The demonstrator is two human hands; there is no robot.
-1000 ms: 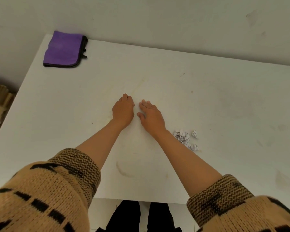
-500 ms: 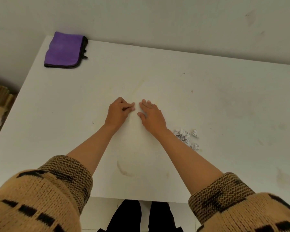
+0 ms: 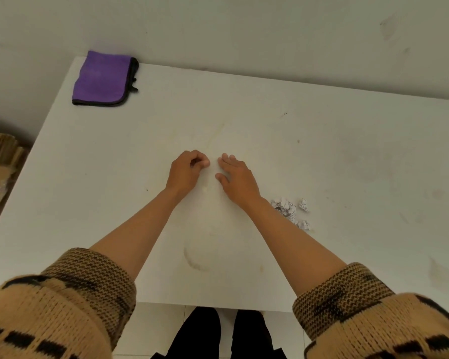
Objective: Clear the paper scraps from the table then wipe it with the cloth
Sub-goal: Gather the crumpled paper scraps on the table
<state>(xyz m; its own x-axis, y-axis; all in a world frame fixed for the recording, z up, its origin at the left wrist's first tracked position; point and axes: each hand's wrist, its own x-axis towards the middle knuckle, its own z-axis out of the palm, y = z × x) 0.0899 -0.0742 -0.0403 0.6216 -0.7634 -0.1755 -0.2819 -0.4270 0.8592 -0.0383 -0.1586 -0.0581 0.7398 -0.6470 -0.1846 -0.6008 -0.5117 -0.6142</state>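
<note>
Now the left hand (image 3: 186, 169) has curled its fingers inward, while the right hand (image 3: 237, 177) stays spread flat.

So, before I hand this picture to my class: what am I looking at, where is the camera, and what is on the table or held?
No machine here: a person's two bare hands, filmed by a camera worn on the head, looking down. The left hand has curled fingers; whether it pinches anything is too small to tell. The right hand lies flat on the white table. A heap of paper scraps sits beside the right wrist; a folded purple cloth lies at the far left corner.
</note>
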